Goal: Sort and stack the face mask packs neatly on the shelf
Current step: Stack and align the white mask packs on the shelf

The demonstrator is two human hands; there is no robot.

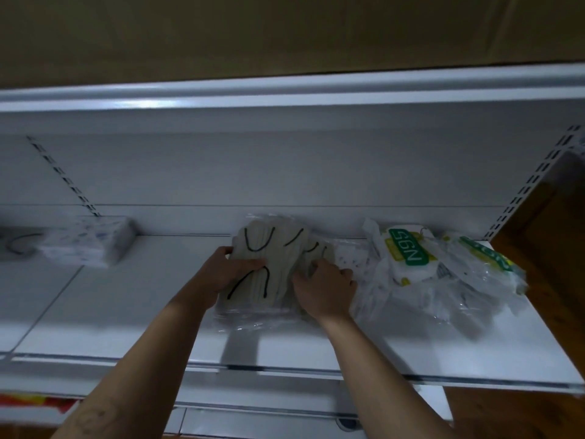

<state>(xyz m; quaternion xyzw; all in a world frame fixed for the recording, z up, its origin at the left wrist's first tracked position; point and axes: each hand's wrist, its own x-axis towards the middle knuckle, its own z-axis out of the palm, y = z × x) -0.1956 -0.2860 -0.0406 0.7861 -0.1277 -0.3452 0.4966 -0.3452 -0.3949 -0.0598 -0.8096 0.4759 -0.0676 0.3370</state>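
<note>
While both hands meet at the middle of the head view, the clear plastic pack of pale beige face masks with black ear loops lies flat on the white metal shelf, just right of frame centre. The left hand grips its left edge, thumb laid on top and fingers curled round the side. The right hand holds the right part, bent fingers digging into the film. Judging by the creases, the pack is light, soft and floppy, and its wrapper looks slick. Taking it by both short edges with support underneath should keep it from sagging or sliding. At right, crumpled clear bags with green N95 labels lie in a loose heap. Toward the left edge sits a white printed block-shaped pack.
</note>
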